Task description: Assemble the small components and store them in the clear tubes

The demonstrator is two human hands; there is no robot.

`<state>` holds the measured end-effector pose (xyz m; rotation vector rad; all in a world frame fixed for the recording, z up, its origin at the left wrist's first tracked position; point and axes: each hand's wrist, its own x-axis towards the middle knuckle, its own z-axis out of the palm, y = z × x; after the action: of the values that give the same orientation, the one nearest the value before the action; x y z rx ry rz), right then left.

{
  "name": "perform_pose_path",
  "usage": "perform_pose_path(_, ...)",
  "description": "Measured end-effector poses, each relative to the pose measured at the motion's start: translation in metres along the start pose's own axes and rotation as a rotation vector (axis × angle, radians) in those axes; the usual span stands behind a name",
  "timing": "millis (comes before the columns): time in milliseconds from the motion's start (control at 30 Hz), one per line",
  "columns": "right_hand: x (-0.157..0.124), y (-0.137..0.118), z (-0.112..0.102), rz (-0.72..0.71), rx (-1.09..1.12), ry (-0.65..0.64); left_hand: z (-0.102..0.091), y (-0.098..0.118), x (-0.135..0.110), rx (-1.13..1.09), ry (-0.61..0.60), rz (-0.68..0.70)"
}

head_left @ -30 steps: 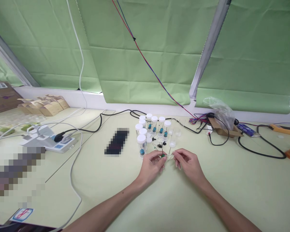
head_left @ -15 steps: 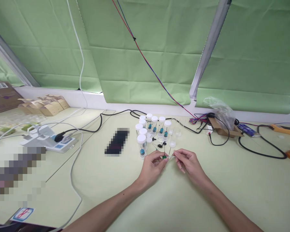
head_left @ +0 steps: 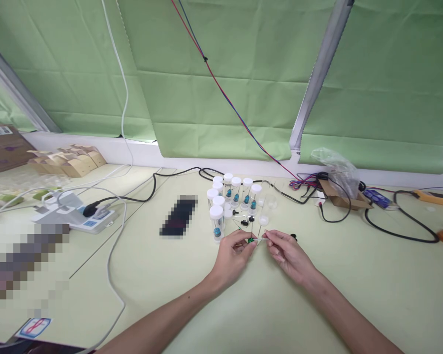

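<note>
My left hand (head_left: 233, 253) is closed in a pinch on a small green part (head_left: 250, 240), its finer shape covered by the fingers. A thin dark rod with a black end piece (head_left: 251, 219) stands up from about that spot. Opposite it, my right hand (head_left: 287, 251) pinches a thin, light, needle-like rod (head_left: 260, 239) that lies level and meets the green part. Just beyond the fingers are small black parts (head_left: 244, 223). Behind my left hand stand several clear tubes with white caps (head_left: 216, 221), with blue-green pieces inside. A black piece (head_left: 294, 237) shows beside my right hand.
Clear open tubes (head_left: 264, 221) stand behind my hands. To the left lie a blurred dark slab (head_left: 179, 216) and a white power strip (head_left: 92, 222) with cables. At the back right are an open cardboard box (head_left: 349, 199), a plastic bag and a looped black cable (head_left: 402, 238).
My right hand has turned a little and its fingers have curled closer. The black piece beside it has come into view. My left hand stays practically still.
</note>
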<state>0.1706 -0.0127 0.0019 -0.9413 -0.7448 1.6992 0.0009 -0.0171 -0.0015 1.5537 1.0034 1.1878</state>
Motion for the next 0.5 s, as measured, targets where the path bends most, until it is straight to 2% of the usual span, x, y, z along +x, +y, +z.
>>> perform_pose_path(167, -0.0024, -0.0002, 0.0055, -0.113, -0.124, -0.01, 0.001, -0.0012, 0.0025, -0.132, 0.01, -0.08)
perform_pose_path(367, -0.0042, -0.002, 0.0046, -0.453, -0.543, 0.05, -0.0001, 0.0031, 0.0058, -0.223, 0.02, -0.17)
perform_pose_path(500, -0.005, -0.0021, 0.0002, -0.603, -0.761, 0.039, -0.0014, 0.0068, 0.0058, -0.259, 0.012, -0.186)
